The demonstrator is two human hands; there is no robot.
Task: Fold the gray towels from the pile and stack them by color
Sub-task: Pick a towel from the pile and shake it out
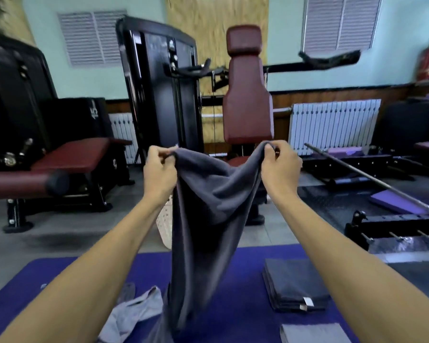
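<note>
Now I see the left hand [159, 167] and right hand [279, 162] each pinching a top corner of a dark gray towel [203, 219], hanging unfolded over the blue mat [245, 315]. Two folded stacks, dark [292, 283] and light [312, 332], sit right; the loose pile [131, 315] waits.

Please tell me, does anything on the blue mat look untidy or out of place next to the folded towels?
Only the light gray towels at the lower left: they lie crumpled and unfolded on the blue mat, unlike the neat dark stack and the folded light towel at right. Nothing looks spilled or damaged.
</note>
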